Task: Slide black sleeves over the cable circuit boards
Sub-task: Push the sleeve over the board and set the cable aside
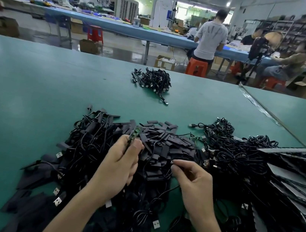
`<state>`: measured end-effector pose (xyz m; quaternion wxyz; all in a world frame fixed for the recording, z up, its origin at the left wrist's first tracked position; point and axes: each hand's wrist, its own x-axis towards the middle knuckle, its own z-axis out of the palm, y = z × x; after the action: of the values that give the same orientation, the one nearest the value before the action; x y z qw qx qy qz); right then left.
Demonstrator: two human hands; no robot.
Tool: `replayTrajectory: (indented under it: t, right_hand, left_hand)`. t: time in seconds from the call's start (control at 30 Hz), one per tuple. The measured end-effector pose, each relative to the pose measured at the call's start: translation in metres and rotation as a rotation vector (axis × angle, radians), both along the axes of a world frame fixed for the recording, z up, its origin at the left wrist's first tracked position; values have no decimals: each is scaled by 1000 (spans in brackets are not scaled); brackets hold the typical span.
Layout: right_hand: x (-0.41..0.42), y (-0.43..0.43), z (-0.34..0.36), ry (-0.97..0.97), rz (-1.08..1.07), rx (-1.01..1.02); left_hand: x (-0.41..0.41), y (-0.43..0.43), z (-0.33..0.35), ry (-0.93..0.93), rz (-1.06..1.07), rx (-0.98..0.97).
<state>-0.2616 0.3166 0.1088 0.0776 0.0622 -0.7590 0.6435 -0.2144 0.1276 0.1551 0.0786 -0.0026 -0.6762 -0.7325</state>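
left hand [120, 162] raised, fingers curled in a grip, right hand [192, 181] fingertips pinched

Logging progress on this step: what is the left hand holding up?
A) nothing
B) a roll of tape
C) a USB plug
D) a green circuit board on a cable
D: the left hand grips a bare green circuit board, raised above the pile of cables.

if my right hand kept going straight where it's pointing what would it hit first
The sleeve pile: the right hand points left, fingertips at its edge. Further along is the left hand holding a board; depth unclear.
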Motion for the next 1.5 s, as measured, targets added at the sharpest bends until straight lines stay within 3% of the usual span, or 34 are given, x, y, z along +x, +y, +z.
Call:
replayTrajectory:
  t: [0.07,0.13,0.27,0.37,0.6,0.83,1.13,1.33,1.5]
  right_hand:
    - [2,1,-5,-24,25,-31]
    - [3,0,-6,-42,36,-112]
    - [2,-1,-2,-43,50,-169]
    - [4,-2,0,-54,69,-156]
    - [9,1,1,-64,127,-178]
    - [13,-2,2,2,154,-68]
    - [15,-5,-1,30,180,-10]
    - [17,-4,-2,-9,303,-6]
    - [20,-6,-2,63,288,146]
  left_hand:
    - [2,-4,8,36,46,-76]
    - [3,-10,17,47,69,-276]
    - [-3,-20,22,-75,-153,-651]
    - [-9,-17,10,-130,-193,-771]
    - [-16,-7,-29,-121,-123,-741]
    - [-12,-5,-42,-134,-122,-349]
    - [-5,0,-40,-83,-157,-378]
    - [-6,3,-39,-142,-172,-273]
    - [-7,3,-40,-161,-135,-264]
